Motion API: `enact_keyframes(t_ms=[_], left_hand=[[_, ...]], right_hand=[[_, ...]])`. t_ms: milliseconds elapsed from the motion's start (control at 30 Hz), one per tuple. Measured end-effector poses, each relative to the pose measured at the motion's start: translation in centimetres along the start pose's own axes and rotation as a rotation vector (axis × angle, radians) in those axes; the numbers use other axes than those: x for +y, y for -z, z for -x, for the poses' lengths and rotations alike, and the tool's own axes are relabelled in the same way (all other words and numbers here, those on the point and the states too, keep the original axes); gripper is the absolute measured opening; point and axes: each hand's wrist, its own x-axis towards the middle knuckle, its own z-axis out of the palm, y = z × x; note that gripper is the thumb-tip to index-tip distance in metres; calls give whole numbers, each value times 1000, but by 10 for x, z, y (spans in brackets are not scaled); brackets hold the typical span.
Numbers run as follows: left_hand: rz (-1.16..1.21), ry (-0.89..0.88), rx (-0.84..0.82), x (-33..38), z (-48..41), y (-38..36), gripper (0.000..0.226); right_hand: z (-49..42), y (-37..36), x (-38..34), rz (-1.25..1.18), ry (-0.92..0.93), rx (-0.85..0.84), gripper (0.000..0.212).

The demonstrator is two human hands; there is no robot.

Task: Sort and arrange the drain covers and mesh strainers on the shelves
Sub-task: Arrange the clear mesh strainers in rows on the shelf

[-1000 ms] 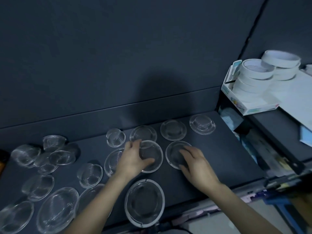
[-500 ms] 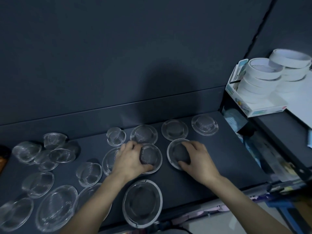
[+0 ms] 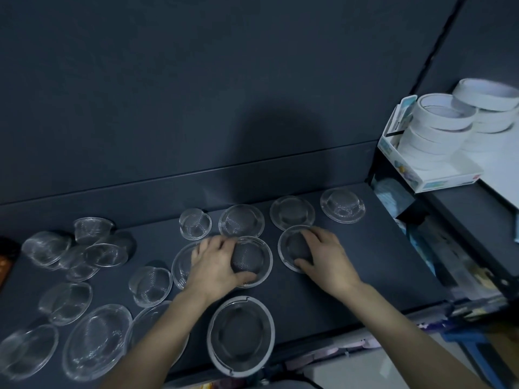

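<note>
Left hand (image 3: 214, 266) curls round the dome of a mesh strainer (image 3: 252, 256) — thumb at its near rim. Right hand (image 3: 327, 258) grips a second strainer (image 3: 292, 247) just beside it, both on the dark shelf (image 3: 379, 262). Beyond both hands — a row of four strainers (image 3: 292, 213); a large strainer (image 3: 241, 336) lies nearer than the left wrist

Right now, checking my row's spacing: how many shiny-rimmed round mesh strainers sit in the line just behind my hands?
4, left to right: small deep strainer, wider domed strainer, flatter strainer, rightmost strainer nearest the white tape rolls. None seems hidden there.
</note>
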Motion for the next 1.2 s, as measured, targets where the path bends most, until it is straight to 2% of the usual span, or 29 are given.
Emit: enact_keyframes(t_ms=[67,133,333,533,600,667,833,967,1067,1200], left_hand=[[45,-27,60,-3,5,6,83],[55,-43,102,-11,11,12,75],[10,85,-14,-41,24,24,62],[34,110,-50,-50,26,27,67],[56,116,-52,-52,26,26,69],[80,116,-49,-54,26,25,69],[175,126,78,-53,29,28,67],[170,71,230,-46,27,37,61],[131,44,236,-37,22,43,59],[43,76,157,-32,14,45,63]], right_hand=[[7,4,-8,23,40,59,65],[15,6,-20,-67,31,83,58],[30,-3,-56,-262,-18,-308,31],[30,-18,-79,-360,-58,-443,24],[29,-22,-81,-392,-79,-451,14],[30,-23,-82,-483,-123,-426,16],[33,-7,-80,-807,-230,-256,15],[24,23,-65,-919,-297,156,17],[13,46,-44,-868,-308,425,21],[8,56,-15,-622,-256,622,19]])
